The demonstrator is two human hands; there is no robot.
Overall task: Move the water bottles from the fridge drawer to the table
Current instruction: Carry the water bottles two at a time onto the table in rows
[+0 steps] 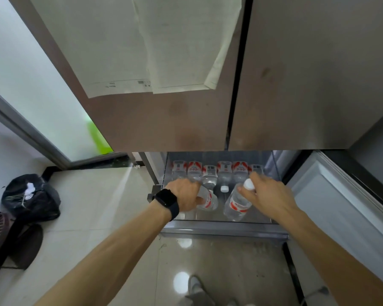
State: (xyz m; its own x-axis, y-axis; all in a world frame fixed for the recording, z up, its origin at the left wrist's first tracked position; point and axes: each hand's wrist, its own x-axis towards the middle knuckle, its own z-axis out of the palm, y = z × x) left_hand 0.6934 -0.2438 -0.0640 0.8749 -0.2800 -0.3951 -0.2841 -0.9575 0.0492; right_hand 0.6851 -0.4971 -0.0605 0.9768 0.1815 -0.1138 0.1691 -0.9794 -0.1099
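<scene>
1. You are early in the task. Your left hand (182,195) wraps round one water bottle (208,200) at the front left of the fridge drawer (223,228). Your right hand (268,195) pinches the white cap (249,184) of a second bottle (236,205) at the drawer's front right.
2. Neither bottle is out of the drawer yet. A row of bottles (224,171) lies along its back, and no bench is in view.
3. The bottles are clear plastic cylinders with red-and-white labels. The drawer is smooth, translucent and box-shaped.

Clear red-labelled water bottles (224,173) lying rowed in open fridge drawer (223,230).
</scene>
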